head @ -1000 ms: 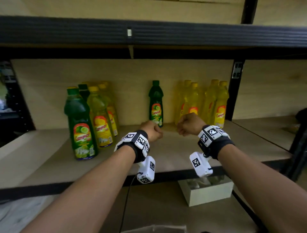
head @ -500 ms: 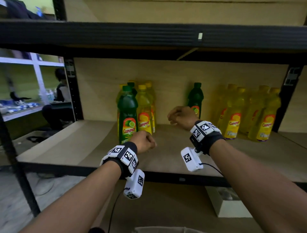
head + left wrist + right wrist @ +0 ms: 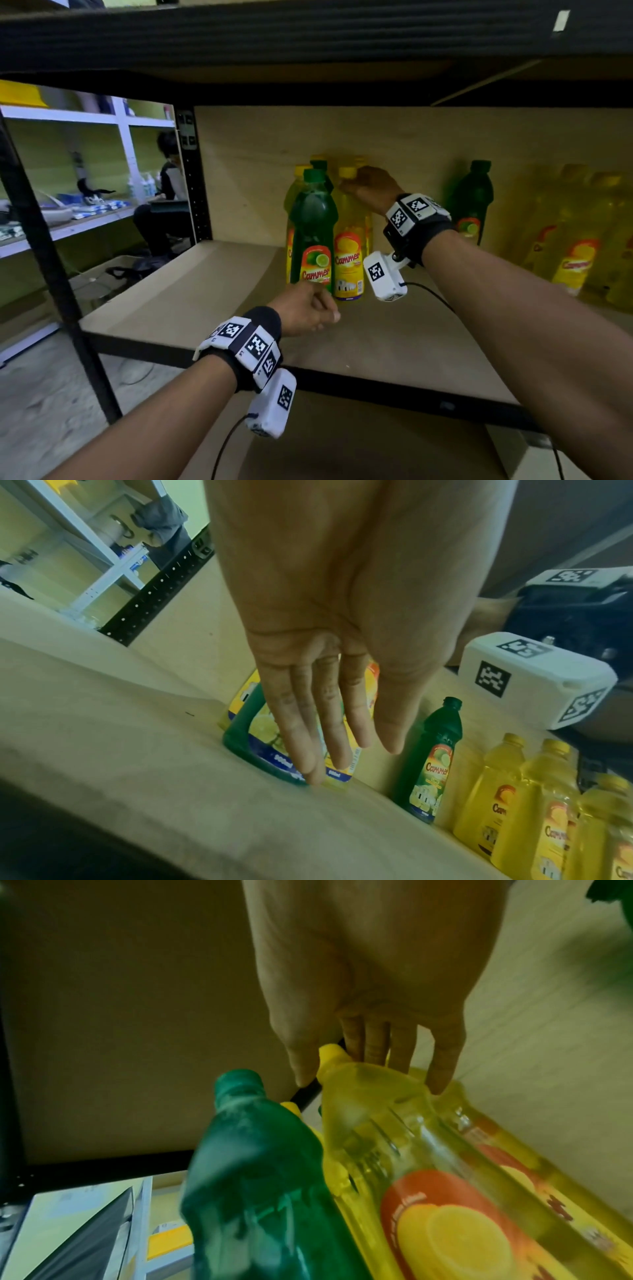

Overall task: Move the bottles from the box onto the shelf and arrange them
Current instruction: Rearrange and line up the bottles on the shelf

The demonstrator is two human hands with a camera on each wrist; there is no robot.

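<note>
A cluster of bottles stands at the back of the wooden shelf (image 3: 205, 301), with a green bottle (image 3: 313, 233) and a yellow bottle (image 3: 349, 253) in front. My right hand (image 3: 370, 188) is at the yellow bottle's (image 3: 411, 1150) neck, thumb on one side and fingers (image 3: 404, 1053) on the other, just below the cap. My left hand (image 3: 308, 310) is low by the green bottle's (image 3: 246, 739) base, fingers (image 3: 329, 737) straight and holding nothing. Further right are a lone green bottle (image 3: 474, 202) and a group of yellow bottles (image 3: 575, 246).
The dark beam of the upper shelf (image 3: 308, 31) hangs close above the bottle caps. A black upright post (image 3: 51, 257) stands at the left. A person (image 3: 164, 198) sits beyond the shelf's left end. A white box (image 3: 513, 455) lies under the shelf.
The view has swung left. My right hand rose from a fist in front of the shelf to the yellow bottle's neck. My left hand moved to the green bottle's base and straightened its fingers.
</note>
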